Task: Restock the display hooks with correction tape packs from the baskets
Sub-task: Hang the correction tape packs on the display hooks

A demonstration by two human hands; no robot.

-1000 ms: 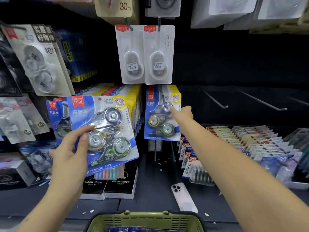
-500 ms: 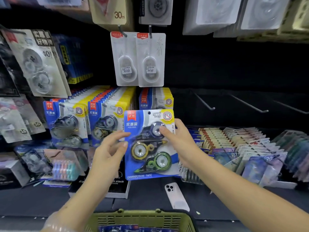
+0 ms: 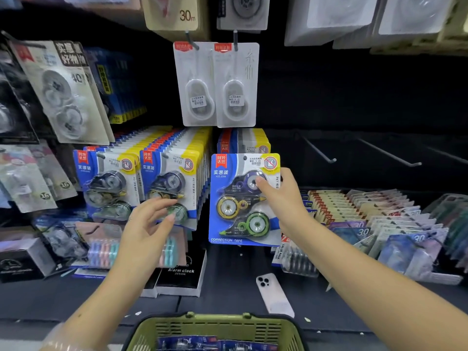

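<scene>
At the near edge of the shelf sits a green basket [image 3: 215, 330] with blue correction tape packs lying flat inside it. Just beyond it, on the dark shelf surface [image 3: 228, 279], a white phone [image 3: 273, 295] lies face down, and to its left stand black "Alarm clock" boxes [image 3: 181, 274].

The left hand [image 3: 145, 231] hangs in the air with its fingers loosely spread and gripping nothing, its fingertips just in front of the lower part of the middle row of hanging packs [image 3: 169, 183]. Whether they touch that front pack I cannot tell. A second full row of packs [image 3: 106, 186] hangs to the left of it.

The right hand [image 3: 283, 198] pinches the right edge of 1 correction tape pack [image 3: 240, 198], thumb on the front over the top dispenser, fingers behind the card. The pack is upright, facing the camera, and shows 3 dispensers: purple, yellow and green. It sits in front of a short row of the same packs [image 3: 243, 143] on the right-hand hook; whether its hole is on the hook I cannot tell.

Further right, 2 bare hooks [image 3: 321, 150] jut from the dark back wall, above a tray of flat packets marked "30" [image 3: 362, 231]. Above, 2 white single packs [image 3: 216, 82] hang side by side.
</scene>
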